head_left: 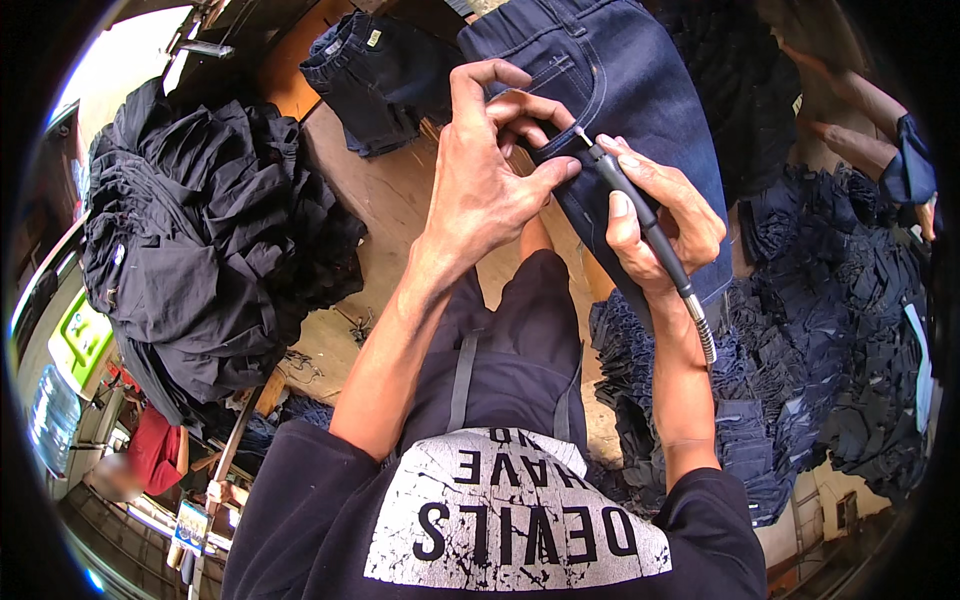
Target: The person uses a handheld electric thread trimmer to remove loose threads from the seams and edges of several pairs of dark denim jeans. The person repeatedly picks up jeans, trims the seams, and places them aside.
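A right hand (pixel 670 215) grips a black pen-like tool (pixel 622 175) over dark blue denim trousers (pixel 660 90), with the left hand (pixel 485 185) close by.

The trousers are spread in the upper middle of the view, waistband toward the top edge, and the tool's tip is beside the light-stitched, curved pocket seam; whether it touches the cloth, I cannot tell. The tool is held slanting between the thumb and the fingers, and a coiled metal sleeve comes from its rear end. The left hand has its fingers bent at the denim and its thumb apart from them; I cannot tell if it grips the cloth. To the left lies a big heap of black garments (pixel 210 260); above, a pair of folded dark trousers (pixel 375 85); to the right, stacks of dark clothes (pixel 790 300).
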`<control>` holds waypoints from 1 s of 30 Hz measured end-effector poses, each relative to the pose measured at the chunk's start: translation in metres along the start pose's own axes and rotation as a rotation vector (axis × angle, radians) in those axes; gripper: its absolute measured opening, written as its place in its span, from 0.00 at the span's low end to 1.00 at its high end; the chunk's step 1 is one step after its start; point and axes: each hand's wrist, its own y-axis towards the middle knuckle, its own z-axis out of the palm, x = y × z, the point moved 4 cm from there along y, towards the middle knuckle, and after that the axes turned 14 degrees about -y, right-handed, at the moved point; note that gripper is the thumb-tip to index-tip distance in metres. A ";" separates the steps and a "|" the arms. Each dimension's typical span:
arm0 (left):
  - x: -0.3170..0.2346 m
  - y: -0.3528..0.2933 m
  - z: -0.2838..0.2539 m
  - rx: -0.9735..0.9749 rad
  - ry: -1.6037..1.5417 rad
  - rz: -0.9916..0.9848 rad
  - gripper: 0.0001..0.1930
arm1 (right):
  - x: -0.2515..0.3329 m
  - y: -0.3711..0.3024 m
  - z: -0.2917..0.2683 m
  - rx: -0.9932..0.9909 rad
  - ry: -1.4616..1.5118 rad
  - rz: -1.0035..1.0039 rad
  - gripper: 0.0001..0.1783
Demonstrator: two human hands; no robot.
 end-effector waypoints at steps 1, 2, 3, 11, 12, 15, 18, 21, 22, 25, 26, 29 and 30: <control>0.001 0.000 0.000 -0.001 -0.027 -0.008 0.44 | -0.001 0.001 -0.001 0.000 0.009 0.022 0.16; 0.002 0.000 0.000 0.001 -0.019 -0.002 0.44 | -0.004 0.002 -0.003 -0.034 0.077 0.085 0.16; 0.001 0.000 0.001 0.002 -0.010 0.006 0.44 | -0.006 0.002 -0.004 -0.056 0.140 0.120 0.15; 0.002 0.002 0.000 -0.025 0.009 0.005 0.42 | -0.015 0.012 -0.005 0.022 0.096 -0.039 0.15; 0.002 0.002 0.000 -0.032 0.004 -0.012 0.42 | -0.014 0.011 -0.004 0.036 0.085 -0.048 0.15; 0.003 0.002 0.001 -0.040 -0.003 -0.019 0.43 | -0.013 0.010 -0.003 0.062 0.082 -0.053 0.15; 0.002 0.002 0.001 -0.039 0.005 -0.016 0.43 | -0.012 0.012 -0.003 0.069 0.054 -0.064 0.16; 0.003 0.003 0.000 -0.046 -0.012 -0.023 0.43 | -0.012 0.012 -0.003 0.059 0.038 -0.047 0.16; 0.003 0.003 0.000 -0.050 -0.010 -0.022 0.43 | -0.012 0.012 -0.003 0.050 0.035 -0.042 0.16; 0.004 0.003 0.000 -0.050 -0.026 -0.013 0.43 | -0.013 0.011 -0.003 0.031 0.028 -0.037 0.16; 0.004 0.003 0.000 -0.052 -0.037 -0.019 0.43 | -0.014 0.011 -0.002 0.028 0.023 -0.035 0.16; 0.004 0.003 -0.001 -0.051 -0.032 -0.016 0.44 | -0.015 0.011 -0.003 0.025 0.016 -0.028 0.16; 0.004 0.003 -0.001 -0.047 -0.024 -0.007 0.44 | -0.015 0.011 -0.003 0.024 0.013 -0.025 0.17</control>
